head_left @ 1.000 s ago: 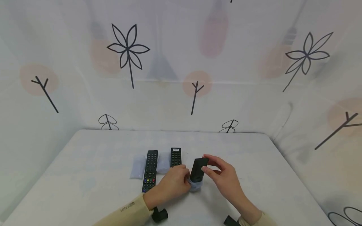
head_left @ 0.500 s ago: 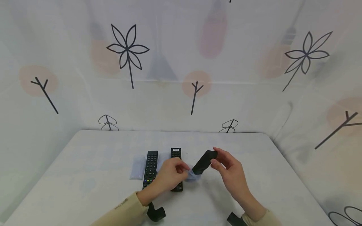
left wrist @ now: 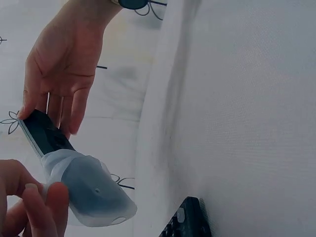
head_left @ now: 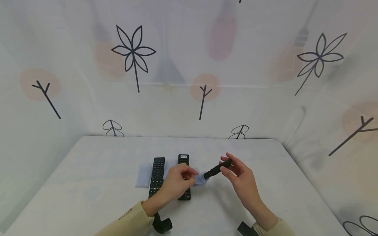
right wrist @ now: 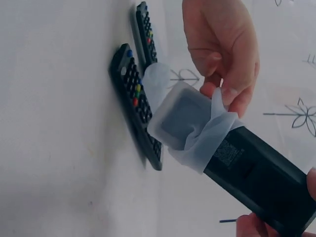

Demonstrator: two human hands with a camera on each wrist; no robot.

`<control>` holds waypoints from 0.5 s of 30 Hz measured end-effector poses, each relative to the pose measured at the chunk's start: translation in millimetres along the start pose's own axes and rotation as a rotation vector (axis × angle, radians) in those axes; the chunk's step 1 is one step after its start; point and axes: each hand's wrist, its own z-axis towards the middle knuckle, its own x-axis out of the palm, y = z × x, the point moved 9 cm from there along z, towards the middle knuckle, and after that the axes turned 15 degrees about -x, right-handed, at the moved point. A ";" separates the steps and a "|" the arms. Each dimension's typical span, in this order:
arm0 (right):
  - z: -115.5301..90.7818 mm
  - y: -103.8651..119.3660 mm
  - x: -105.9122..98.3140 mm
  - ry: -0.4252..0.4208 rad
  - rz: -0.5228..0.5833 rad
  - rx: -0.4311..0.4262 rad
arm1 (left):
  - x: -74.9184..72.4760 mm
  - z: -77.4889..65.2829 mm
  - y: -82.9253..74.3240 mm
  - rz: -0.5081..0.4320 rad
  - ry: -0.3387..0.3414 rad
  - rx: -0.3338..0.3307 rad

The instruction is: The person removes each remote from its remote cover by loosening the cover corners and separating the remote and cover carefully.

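Note:
A slim black remote control [head_left: 217,169] is held tilted above the table, its lower end inside a translucent whitish sleeve [head_left: 201,179]. My right hand [head_left: 242,180] holds the bare upper end between thumb and fingers. Thumb and fingertips of my left hand [head_left: 178,179] pinch the sleeve's rolled edge. In the right wrist view, the remote control [right wrist: 261,177] shows a smooth back with a printed square code, and the sleeve [right wrist: 182,121] bunches around its end. The left wrist view has the sleeve [left wrist: 96,190] ballooning loosely beyond the covered end.
A long black remote control [head_left: 157,172] with coloured buttons lies left of my left hand. Another remote control [head_left: 184,196] lies partly behind that hand. Two pale sleeves lie flat beside them, one at the left [head_left: 143,175] and one between [head_left: 170,166]. Pale patterned cloth surrounds the white table [head_left: 103,180].
My right hand has moved up and right, tipping the remote control from near upright to a low slant, edge toward the head camera. My left hand has shifted slightly left and up, still pinching the sleeve.

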 end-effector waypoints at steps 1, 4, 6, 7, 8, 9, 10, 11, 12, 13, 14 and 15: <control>-0.3 -1.0 0.8 0.003 0.016 0.009 | -0.2 -0.3 -0.1 -0.005 -0.003 0.002; -1.4 -5.8 2.6 0.006 0.062 0.048 | -1.1 -0.6 -0.9 -0.016 -0.014 0.016; -2.6 -9.5 3.4 0.013 0.070 0.081 | -1.9 -1.0 -1.6 -0.017 -0.022 0.027; -3.2 -11.3 3.9 0.021 0.061 0.097 | -2.6 -1.2 -1.9 -0.017 -0.026 0.033; -4.0 -13.1 4.2 0.029 0.050 0.112 | -3.5 -1.5 -2.0 -0.020 -0.030 0.038; -4.8 -14.5 4.5 0.040 0.035 0.125 | -4.6 -1.9 -2.3 -0.018 -0.035 0.045; -5.7 -15.8 4.9 0.051 0.018 0.138 | -5.9 -2.2 -2.7 -0.018 -0.039 0.051; -6.5 -17.1 5.3 0.064 0.000 0.149 | -7.1 -2.4 -3.1 -0.015 -0.044 0.057; -7.2 -18.2 5.8 0.076 -0.013 0.158 | -8.7 -2.5 -3.4 -0.012 -0.050 0.063; -7.6 -18.7 6.5 0.092 -0.026 0.162 | -10.4 -2.6 -4.0 -0.006 -0.061 0.073; -8.0 -19.3 7.2 0.107 -0.034 0.167 | -12.2 -2.5 -4.3 -0.001 -0.072 0.079; -8.3 -20.1 7.7 0.118 -0.037 0.173 | -13.8 -2.4 -4.7 0.009 -0.083 0.085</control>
